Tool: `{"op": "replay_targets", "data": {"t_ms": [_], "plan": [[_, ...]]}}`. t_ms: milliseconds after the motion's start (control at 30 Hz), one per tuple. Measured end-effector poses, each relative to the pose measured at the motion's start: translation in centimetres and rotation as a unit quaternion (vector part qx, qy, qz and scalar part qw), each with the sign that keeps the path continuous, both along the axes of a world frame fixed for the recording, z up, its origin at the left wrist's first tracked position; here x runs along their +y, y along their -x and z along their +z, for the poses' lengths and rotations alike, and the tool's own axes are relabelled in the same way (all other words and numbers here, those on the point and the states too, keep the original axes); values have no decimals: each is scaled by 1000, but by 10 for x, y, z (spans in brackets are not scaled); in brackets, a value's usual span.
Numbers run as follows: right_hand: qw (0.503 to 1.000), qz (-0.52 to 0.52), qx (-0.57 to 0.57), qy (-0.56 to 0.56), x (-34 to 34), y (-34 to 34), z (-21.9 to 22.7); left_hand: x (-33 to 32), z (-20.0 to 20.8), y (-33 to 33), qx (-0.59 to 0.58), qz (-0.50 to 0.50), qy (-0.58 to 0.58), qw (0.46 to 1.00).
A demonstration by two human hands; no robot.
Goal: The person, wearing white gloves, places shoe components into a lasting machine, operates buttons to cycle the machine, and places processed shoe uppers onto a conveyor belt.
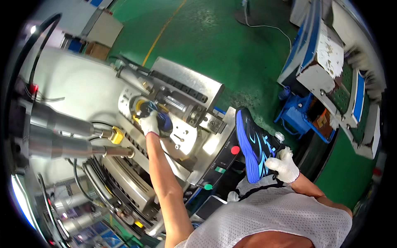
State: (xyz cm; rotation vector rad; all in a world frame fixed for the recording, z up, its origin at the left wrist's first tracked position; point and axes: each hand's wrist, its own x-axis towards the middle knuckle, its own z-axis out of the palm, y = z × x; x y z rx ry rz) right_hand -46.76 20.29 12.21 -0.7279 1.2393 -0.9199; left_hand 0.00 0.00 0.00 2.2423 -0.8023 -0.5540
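Note:
My right hand (pixel 286 166), in a white work glove, is closed around the collar end of a black sneaker (pixel 253 142) with light blue streaks and a purple-blue sole. The sneaker stands on its end beside the machine's front panel, toe pointing away from me. My left hand (pixel 149 124), also gloved in white, reaches into the machine and grips a second dark sneaker (pixel 164 122) with a purple-blue sole. Around that shoe are yellow pads (pixel 140 106) and a metal plate (pixel 182 138). The left fingertips are partly hidden against the shoe.
A red button (pixel 235 150) and a green button (pixel 208 187) sit on the machine's front panel. Thick metal cylinders (pixel 62 142) extend from the left. A blue stool (pixel 295 115) stands near a conveyor-like bench (pixel 320 78) at right, over green floor (pixel 198 33).

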Motion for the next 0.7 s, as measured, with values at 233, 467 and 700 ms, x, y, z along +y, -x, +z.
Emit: {"op": "replay_targets", "data": {"t_ms": [233,467,700], "plan": [[974,167,88,122,-27,-34,10,144,52,31,55,48,178,981],[890,344,150,258,-195,-249,-22,376,115,125,176,22,185,967],[680,346,531,368,-227,-420,-150,552,50,238,229,336,-124,905]]}}
